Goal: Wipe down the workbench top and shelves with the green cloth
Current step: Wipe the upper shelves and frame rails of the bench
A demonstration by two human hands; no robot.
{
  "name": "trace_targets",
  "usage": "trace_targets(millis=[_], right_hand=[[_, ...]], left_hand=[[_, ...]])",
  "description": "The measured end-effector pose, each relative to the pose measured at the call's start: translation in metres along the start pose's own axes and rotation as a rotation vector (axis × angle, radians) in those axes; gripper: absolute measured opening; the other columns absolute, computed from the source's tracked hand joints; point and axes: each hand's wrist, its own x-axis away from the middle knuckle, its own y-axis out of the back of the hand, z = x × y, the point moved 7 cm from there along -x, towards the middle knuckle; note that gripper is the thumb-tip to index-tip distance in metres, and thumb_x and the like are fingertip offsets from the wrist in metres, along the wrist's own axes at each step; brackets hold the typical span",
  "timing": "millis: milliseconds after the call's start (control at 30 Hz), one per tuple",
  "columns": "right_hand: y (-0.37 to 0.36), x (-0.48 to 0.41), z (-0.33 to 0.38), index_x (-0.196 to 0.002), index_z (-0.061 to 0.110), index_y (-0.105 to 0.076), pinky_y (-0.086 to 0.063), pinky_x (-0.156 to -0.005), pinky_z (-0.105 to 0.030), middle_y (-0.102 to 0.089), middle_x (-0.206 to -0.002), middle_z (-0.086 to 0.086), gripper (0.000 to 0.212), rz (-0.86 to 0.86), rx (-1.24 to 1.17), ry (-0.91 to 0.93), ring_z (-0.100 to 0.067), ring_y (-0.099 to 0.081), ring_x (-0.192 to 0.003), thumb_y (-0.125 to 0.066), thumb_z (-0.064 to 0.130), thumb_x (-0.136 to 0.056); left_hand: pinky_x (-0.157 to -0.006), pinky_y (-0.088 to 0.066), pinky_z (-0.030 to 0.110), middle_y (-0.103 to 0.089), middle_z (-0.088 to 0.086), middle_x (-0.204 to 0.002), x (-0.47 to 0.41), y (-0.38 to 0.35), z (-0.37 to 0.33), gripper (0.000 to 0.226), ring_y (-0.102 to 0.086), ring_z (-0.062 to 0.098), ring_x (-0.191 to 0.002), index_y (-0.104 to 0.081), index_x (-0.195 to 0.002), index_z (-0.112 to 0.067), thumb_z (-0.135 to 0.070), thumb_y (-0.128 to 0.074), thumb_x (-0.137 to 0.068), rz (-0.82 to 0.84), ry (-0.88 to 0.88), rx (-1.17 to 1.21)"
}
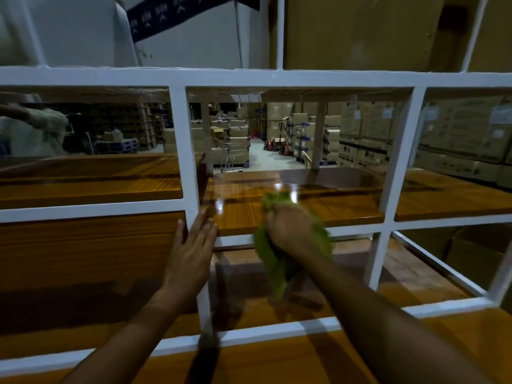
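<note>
My right hand (289, 228) is closed around the green cloth (270, 256) at the front edge of the middle wooden shelf (346, 206), in the centre bay of the white metal frame (188, 167). The cloth bunches above my knuckles and hangs down below my wrist. My left hand (191, 250) lies flat with fingers spread against the white upright post at the left of that bay, holding nothing. The glossy orange-brown workbench top (263, 361) runs across the bottom of the view under my forearms.
White frame bars split the shelving into bays left, centre and right, with a lower shelf (388, 273) beneath. Cardboard boxes (360, 31) sit on the top level. Behind the shelves a warehouse aisle with stacked cartons (365, 134) shows. A person's sleeve (36, 126) appears at far left.
</note>
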Motion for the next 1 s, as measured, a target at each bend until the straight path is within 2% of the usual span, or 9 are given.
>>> trace_targets(millis=[100,200,267,367,500,600,733,867,1000], right_hand=[[-0.029,0.017,0.063,-0.101,0.019,-0.064,-0.046,-0.087,-0.039,-0.066,-0.098,-0.005,0.033,0.009,-0.078,0.189,-0.022,-0.060,-0.092,-0.037,0.038,-0.100],[-0.038,0.037,0.086,-0.127,0.021,-0.061,-0.033,-0.112,-0.043,-0.065,-0.127,-0.004,0.035,0.048,-0.211,0.356,-0.020,-0.055,-0.120,-0.042,0.037,-0.102],[-0.032,0.039,0.073,-0.132,0.022,-0.059,-0.027,-0.114,-0.041,-0.062,-0.134,-0.001,0.035,0.071,-0.237,0.411,-0.017,-0.050,-0.127,-0.047,0.034,-0.102],[-0.017,0.029,0.022,-0.128,0.023,-0.061,-0.035,-0.107,-0.044,-0.064,-0.126,-0.001,0.036,-0.012,-0.205,0.391,-0.019,-0.054,-0.119,-0.046,0.041,-0.100],[0.011,0.019,-0.076,-0.106,0.025,-0.063,-0.042,-0.087,-0.040,-0.064,-0.097,0.001,0.037,-0.230,-0.123,0.174,-0.019,-0.058,-0.090,-0.034,0.047,-0.102],[0.025,0.020,-0.101,-0.089,0.017,-0.060,-0.034,-0.095,-0.043,-0.061,-0.086,-0.003,0.036,-0.341,-0.190,0.012,-0.026,-0.055,-0.087,-0.032,0.036,-0.103],[0.012,0.027,-0.047,-0.081,0.016,-0.057,-0.035,-0.094,-0.047,-0.059,-0.081,-0.005,0.038,-0.390,-0.219,-0.071,-0.028,-0.054,-0.083,-0.031,0.031,-0.103],[-0.025,0.035,0.040,-0.087,0.019,-0.064,-0.038,-0.093,-0.045,-0.064,-0.085,-0.002,0.036,-0.310,-0.241,0.027,-0.024,-0.058,-0.088,-0.035,0.035,-0.102],[-0.048,0.043,0.120,-0.083,0.022,-0.064,-0.042,-0.093,-0.044,-0.064,-0.081,0.002,0.034,-0.262,-0.266,0.061,-0.020,-0.061,-0.085,-0.039,0.031,-0.103]], left_hand=[[-0.110,-0.010,0.070,-0.044,0.018,-0.146,0.000,0.002,-0.002,0.076,-0.011,0.032,-0.148,-0.049,-0.135,-0.001,-0.008,-0.076,-0.064,0.015,-0.006,-0.051],[-0.106,-0.009,0.075,-0.043,0.016,-0.147,0.000,0.003,-0.001,0.080,-0.015,0.031,-0.147,-0.047,-0.137,-0.005,-0.025,-0.080,-0.067,0.045,-0.001,-0.077],[-0.104,-0.009,0.077,-0.041,0.016,-0.148,0.001,0.005,0.000,0.078,-0.014,0.031,-0.147,-0.049,-0.137,-0.005,-0.016,-0.077,-0.065,0.049,0.008,-0.090],[-0.103,-0.009,0.077,-0.037,0.017,-0.150,0.002,0.006,0.001,0.074,-0.008,0.030,-0.148,-0.051,-0.136,-0.005,-0.007,-0.072,-0.065,0.066,0.013,-0.110],[-0.104,-0.010,0.077,-0.035,0.018,-0.152,0.002,0.013,0.001,0.067,-0.005,0.031,-0.148,-0.049,-0.137,-0.006,-0.010,-0.063,-0.071,0.090,-0.019,-0.130],[-0.106,-0.016,0.074,-0.034,0.021,-0.151,0.003,0.015,0.005,0.067,-0.006,0.036,-0.147,-0.047,-0.137,-0.008,-0.010,-0.066,-0.073,0.124,-0.064,-0.142],[-0.110,-0.017,0.068,-0.029,0.026,-0.150,-0.004,0.025,0.015,0.081,-0.013,0.045,-0.143,-0.048,-0.134,-0.012,-0.023,-0.083,-0.062,0.122,-0.083,-0.144],[-0.109,-0.020,0.067,-0.022,0.023,-0.149,-0.002,0.038,0.041,0.099,-0.015,0.043,-0.141,-0.042,-0.137,-0.013,-0.039,-0.088,-0.053,0.100,-0.037,-0.117],[-0.107,-0.026,0.067,-0.020,0.019,-0.153,0.015,0.046,0.090,0.087,-0.016,0.041,-0.143,-0.034,-0.141,-0.013,-0.021,-0.078,-0.066,0.066,-0.002,-0.080]])
